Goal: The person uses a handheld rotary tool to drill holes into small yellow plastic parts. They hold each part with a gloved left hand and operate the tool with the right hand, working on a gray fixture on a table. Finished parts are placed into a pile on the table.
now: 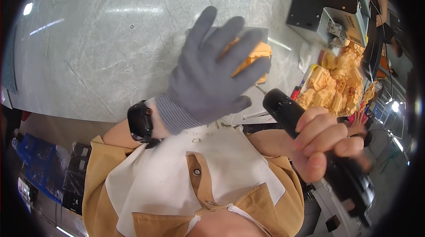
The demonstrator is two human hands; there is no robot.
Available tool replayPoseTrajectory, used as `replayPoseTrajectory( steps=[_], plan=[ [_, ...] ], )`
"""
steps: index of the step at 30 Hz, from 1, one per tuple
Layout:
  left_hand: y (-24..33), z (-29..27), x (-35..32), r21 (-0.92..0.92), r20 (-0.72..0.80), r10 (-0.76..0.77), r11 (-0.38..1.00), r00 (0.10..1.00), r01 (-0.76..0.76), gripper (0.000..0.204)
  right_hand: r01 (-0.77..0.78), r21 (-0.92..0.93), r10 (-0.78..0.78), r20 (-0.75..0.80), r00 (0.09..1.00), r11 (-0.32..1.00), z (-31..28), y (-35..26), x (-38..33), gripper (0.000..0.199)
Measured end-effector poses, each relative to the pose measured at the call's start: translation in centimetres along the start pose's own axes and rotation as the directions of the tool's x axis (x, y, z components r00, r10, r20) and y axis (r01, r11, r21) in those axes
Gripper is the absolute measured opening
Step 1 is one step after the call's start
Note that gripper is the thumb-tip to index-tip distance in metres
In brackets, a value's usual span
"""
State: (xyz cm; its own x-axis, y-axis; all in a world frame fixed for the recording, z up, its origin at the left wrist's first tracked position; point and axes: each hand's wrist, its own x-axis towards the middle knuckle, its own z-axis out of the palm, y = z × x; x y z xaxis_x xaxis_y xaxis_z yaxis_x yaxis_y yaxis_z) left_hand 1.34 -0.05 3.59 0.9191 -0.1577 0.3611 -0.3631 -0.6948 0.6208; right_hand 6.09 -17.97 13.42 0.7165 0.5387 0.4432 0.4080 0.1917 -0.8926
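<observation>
My left hand (212, 66) wears a grey knit glove, its fingers spread wide above an orange plastic part (261, 51). The hand covers much of that part, and whether the fingers touch it I cannot tell. Behind the part shows a small grey flat piece (261, 32). My bare right hand (321, 142) is wrapped around a black electric screwdriver (283, 108). The tool slants up and to the left, its thin bit reaching close to the orange part's near edge. Contact between bit and part cannot be made out.
Many orange plastic parts (338, 84) lie heaped at the right. Beside them is a red-handled tool (295, 92). A black box-shaped machine (325, 0) stands at the far right of the grey marbled table (97, 55). Another person's hand (356, 122) shows past the heap. Blue crates (40, 168) sit lower left.
</observation>
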Motion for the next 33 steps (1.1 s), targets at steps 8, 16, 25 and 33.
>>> replayPoseTrajectory(
  steps=[8,16,25,33],
  plan=[
    [-0.1,0.6,1.2,0.031,-0.090,0.163,0.987,0.983,-0.160,0.027,0.217,0.242,-0.141,-0.297,0.944,0.946,0.0,-0.8,-1.0,0.037],
    [0.8,1.4,1.1,0.128,-0.075,0.117,0.986,0.990,-0.107,0.019,0.130,0.095,-0.102,-0.256,0.961,0.987,-0.6,-1.5,-1.7,0.037],
    [0.7,1.9,0.7,-0.056,-0.048,0.066,0.996,0.997,-0.069,0.017,0.204,0.123,-0.152,-0.340,0.928,0.971,-1.1,-1.9,-2.6,0.036],
    [-0.8,0.7,1.1,0.009,-0.006,0.138,0.990,0.990,-0.138,0.043,0.109,0.108,-0.078,-0.255,0.964,0.988,-0.8,-0.4,-3.0,0.035]
  ],
)
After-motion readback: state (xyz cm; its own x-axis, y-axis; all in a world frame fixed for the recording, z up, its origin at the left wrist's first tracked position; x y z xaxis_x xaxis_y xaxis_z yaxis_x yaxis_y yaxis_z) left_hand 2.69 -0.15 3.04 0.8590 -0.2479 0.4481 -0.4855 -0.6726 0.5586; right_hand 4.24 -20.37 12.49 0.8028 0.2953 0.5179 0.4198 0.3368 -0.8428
